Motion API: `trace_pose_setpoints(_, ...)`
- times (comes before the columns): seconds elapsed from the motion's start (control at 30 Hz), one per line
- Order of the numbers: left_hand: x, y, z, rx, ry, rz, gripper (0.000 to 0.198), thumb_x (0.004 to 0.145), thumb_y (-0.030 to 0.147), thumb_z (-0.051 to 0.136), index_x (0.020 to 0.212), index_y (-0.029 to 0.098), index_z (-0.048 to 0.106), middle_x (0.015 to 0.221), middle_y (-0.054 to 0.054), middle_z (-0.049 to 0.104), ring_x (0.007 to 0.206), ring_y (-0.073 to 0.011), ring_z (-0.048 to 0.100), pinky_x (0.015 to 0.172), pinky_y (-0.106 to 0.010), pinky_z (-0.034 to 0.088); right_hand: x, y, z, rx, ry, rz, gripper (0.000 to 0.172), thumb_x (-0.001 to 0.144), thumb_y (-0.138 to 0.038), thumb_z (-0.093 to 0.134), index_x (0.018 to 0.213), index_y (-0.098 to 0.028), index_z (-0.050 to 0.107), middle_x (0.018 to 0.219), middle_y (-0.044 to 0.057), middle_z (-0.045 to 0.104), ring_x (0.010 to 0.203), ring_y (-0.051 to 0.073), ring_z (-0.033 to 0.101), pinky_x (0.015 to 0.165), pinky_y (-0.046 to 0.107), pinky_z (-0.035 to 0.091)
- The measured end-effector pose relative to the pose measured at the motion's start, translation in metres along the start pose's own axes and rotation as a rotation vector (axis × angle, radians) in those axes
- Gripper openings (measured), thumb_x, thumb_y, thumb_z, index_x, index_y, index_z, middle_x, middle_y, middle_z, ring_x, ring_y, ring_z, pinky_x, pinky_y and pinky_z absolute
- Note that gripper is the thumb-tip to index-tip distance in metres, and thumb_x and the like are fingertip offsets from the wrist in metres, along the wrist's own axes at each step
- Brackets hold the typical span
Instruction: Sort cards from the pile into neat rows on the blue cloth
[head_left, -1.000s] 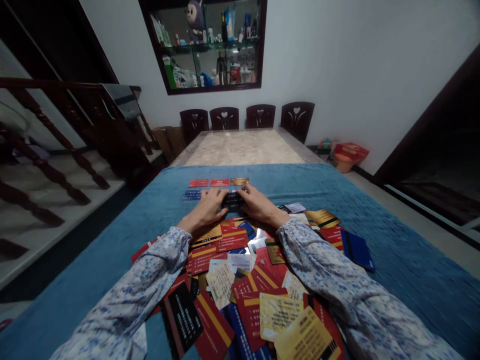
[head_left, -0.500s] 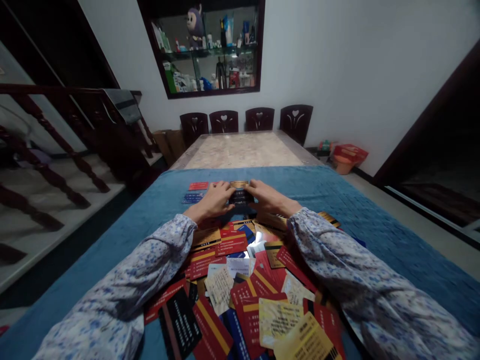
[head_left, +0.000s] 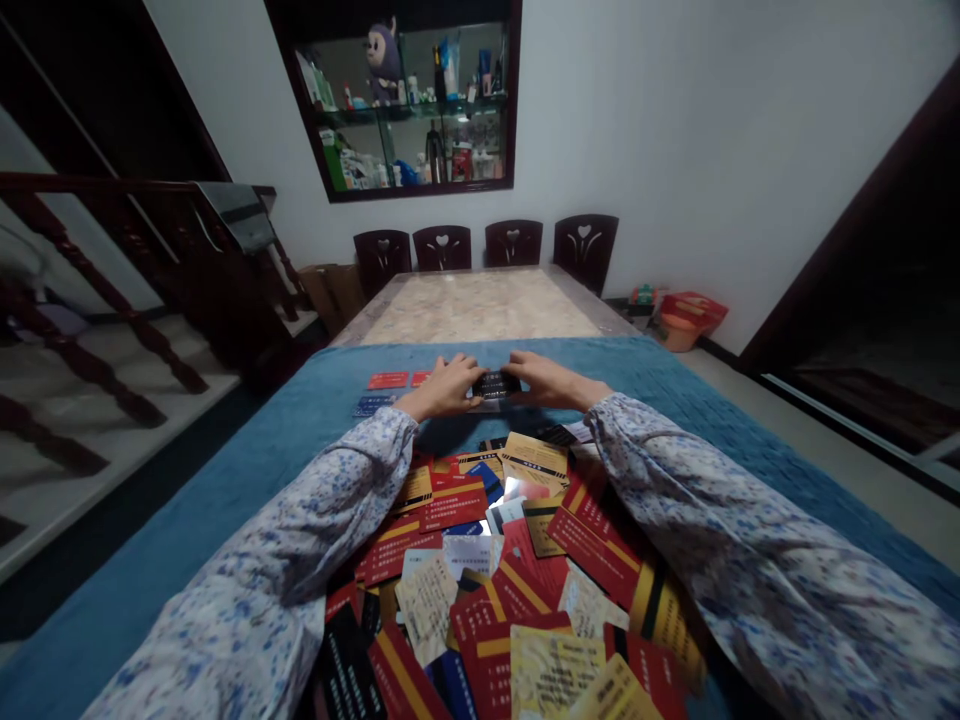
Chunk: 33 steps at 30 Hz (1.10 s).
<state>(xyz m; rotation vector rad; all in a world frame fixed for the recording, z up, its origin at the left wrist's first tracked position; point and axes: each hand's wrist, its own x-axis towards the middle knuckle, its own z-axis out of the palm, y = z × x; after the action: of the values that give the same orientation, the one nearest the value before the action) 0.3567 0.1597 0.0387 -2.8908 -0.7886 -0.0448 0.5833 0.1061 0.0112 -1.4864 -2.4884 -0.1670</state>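
Ahead of me, a black card [head_left: 498, 385] with pale print is held between both hands, just above the blue cloth. My left hand [head_left: 445, 387] pinches its left edge, and my right hand [head_left: 549, 382] grips the right edge. Left of my left hand lie a red card [head_left: 388, 380] and a blue card [head_left: 374, 404], with part of another red card beside my fingers. Between my forearms spreads a loose pile of overlapping cards, among them a gold card [head_left: 534, 456], a red card [head_left: 598, 535] and a pale yellow card [head_left: 556, 668].
The blue cloth [head_left: 247, 500] covers the near part of the table; the bare marble-patterned tabletop [head_left: 487, 300] shows beyond it. Several dark chairs [head_left: 513, 244] stand at the far end. A wooden railing [head_left: 90, 300] runs along the left. An orange bin [head_left: 679, 332] sits on the floor at right.
The black card has shifted slightly right with both hands. A gold card that showed beyond it is out of sight. My forearms have moved a little, uncovering more of the pile on the right.
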Motion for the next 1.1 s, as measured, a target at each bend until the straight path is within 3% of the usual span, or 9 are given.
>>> trace_pose_setpoints(0.17, 0.021, -0.005, 0.008, -0.047, 0.021, 0.012, 0.039, 0.092, 0.036, 0.062, 0.128, 0.019, 0.064, 0.129, -0.015, 0.06, 0.123, -0.0339, 0.049, 0.099, -0.048, 0.041, 0.003, 0.019, -0.002, 0.0, -0.009, -0.008, 0.026, 0.085, -0.024, 0.068, 0.107, -0.011, 0.069, 0.103, 0.012, 0.06, 0.086, 0.021, 0.054, 0.076, 0.032, 0.041)
trace_pose_setpoints(0.47, 0.057, -0.005, 0.022, -0.065, -0.007, -0.033, 0.042, 0.091, 0.037, 0.061, 0.128, 0.018, 0.064, 0.133, -0.016, 0.058, 0.125, -0.035, 0.048, 0.099, -0.051, 0.042, 0.005, 0.041, 0.001, 0.019, -0.059, 0.095, 0.019, 0.083, -0.017, 0.072, 0.102, -0.012, 0.07, 0.102, 0.011, 0.06, 0.085, 0.019, 0.055, 0.076, 0.029, 0.042)
trace_pose_setpoints(0.77, 0.077, -0.004, 0.029, -0.093, -0.038, -0.06, 0.042, 0.09, 0.04, 0.06, 0.125, 0.018, 0.067, 0.131, -0.015, 0.061, 0.126, -0.0366, 0.047, 0.1, -0.053, 0.044, 0.008, 0.054, 0.01, 0.033, -0.122, 0.17, 0.017, 0.086, -0.016, 0.069, 0.103, -0.011, 0.071, 0.104, 0.011, 0.062, 0.086, 0.019, 0.057, 0.079, 0.028, 0.042)
trace_pose_setpoints(1.1, 0.096, -0.007, 0.044, -0.12, -0.048, -0.066, 0.037, 0.089, 0.036, 0.059, 0.12, 0.019, 0.071, 0.132, -0.015, 0.063, 0.127, -0.0377, 0.049, 0.103, -0.053, 0.044, 0.005, 0.065, 0.016, -0.012, -0.168, 0.233, 0.026, 0.09, -0.021, 0.067, 0.114, -0.012, 0.072, 0.107, 0.013, 0.066, 0.094, 0.021, 0.064, 0.082, 0.026, 0.045)
